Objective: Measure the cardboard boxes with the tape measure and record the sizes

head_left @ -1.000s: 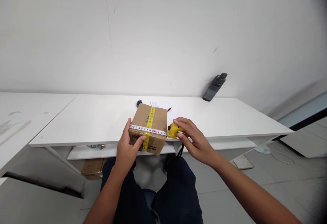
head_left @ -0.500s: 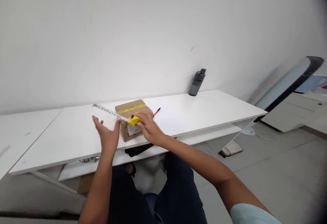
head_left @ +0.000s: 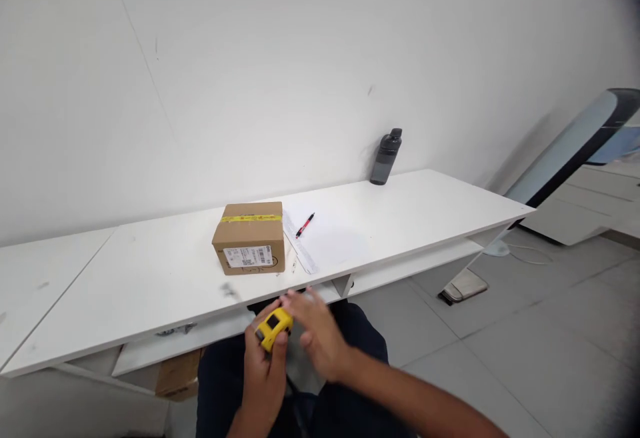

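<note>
Yellow tape measure (head_left: 275, 329) in my left hand (head_left: 263, 370), before the near edge of the white desk (head_left: 405, 215) and lower than its top. My left fingers and thumb are closed about the case; my right hand (head_left: 323, 341), blurred, has its fingers loosely spread just beside it, and whether they touch it I cannot tell. The case should handle as light, stiff and perhaps slightly slippery, best held across its broad sides. Beyond, on the desk: a taped cardboard box (head_left: 253, 229) and a red-and-black pen (head_left: 305, 225).
</note>
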Available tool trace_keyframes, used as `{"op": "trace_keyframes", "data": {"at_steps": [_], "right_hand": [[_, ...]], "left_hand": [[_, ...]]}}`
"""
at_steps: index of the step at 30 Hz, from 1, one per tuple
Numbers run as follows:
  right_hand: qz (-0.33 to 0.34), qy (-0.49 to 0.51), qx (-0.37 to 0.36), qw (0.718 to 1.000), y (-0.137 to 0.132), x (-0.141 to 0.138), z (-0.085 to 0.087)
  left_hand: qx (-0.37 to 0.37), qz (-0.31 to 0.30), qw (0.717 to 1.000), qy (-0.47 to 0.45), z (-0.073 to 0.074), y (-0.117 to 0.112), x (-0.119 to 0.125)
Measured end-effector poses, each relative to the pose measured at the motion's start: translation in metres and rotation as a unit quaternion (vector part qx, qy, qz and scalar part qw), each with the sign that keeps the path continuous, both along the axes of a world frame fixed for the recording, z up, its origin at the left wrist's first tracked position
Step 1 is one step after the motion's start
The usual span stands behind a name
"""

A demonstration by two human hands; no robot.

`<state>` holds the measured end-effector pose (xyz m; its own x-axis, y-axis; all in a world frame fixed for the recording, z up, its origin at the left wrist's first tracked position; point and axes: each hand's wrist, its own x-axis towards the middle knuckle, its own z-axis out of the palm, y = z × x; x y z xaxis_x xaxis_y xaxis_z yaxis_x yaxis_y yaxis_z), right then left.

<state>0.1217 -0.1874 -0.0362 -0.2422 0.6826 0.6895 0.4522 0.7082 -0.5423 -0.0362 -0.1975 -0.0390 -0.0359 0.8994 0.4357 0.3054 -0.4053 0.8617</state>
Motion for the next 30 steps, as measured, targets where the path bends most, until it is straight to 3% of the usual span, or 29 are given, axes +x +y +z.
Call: {"op": "trace_keyframes", "data": {"at_steps": [3,5,6,7,9,11,14,16,19,22,26,30], "right_hand": [[-0.207,0.026,-0.095,0.973,0.075,0.056,0.030],[-0.284,-0.134,-0.186,0.931,0.133,0.088,0.050],[-0.283,-0.244,-0.212,0.903,0.160,0.100,0.057],[-0.265,-0.280,-0.222,0.895,0.183,0.109,0.063],[-0.226,-0.321,-0.230,0.890,0.220,0.118,0.065],[-0.198,-0.319,-0.230,0.898,0.239,0.119,0.057],[-0.199,-0.273,-0.225,0.914,0.246,0.118,0.039],[-0.231,-0.210,-0.217,0.925,0.244,0.121,0.029],[-0.286,-0.080,-0.190,0.936,0.238,0.131,0.022],[-0.301,0.050,-0.152,0.940,0.230,0.139,0.022],[-0.230,0.149,-0.139,0.952,0.220,0.131,0.024],[-0.096,0.165,-0.207,0.959,0.217,0.111,0.021]], "left_hand": [[0.131,-0.119,0.974,0.144,0.014,0.051,0.013],[0.183,-0.152,0.953,0.186,0.020,0.082,0.025],[0.188,-0.150,0.952,0.192,0.021,0.095,0.032],[0.178,-0.141,0.954,0.193,0.023,0.105,0.039],[0.135,-0.132,0.963,0.193,0.027,0.120,0.050],[0.066,-0.150,0.966,0.201,0.033,0.130,0.055],[-0.037,-0.190,0.957,0.216,0.041,0.140,0.051],[-0.075,-0.183,0.954,0.224,0.044,0.145,0.045],[-0.090,-0.123,0.963,0.221,0.043,0.153,0.033],[-0.056,-0.089,0.966,0.235,0.038,0.156,0.019],[-0.073,-0.056,0.964,0.251,0.037,0.154,0.008],[-0.153,0.020,0.961,0.229,0.040,0.154,0.010]]}}
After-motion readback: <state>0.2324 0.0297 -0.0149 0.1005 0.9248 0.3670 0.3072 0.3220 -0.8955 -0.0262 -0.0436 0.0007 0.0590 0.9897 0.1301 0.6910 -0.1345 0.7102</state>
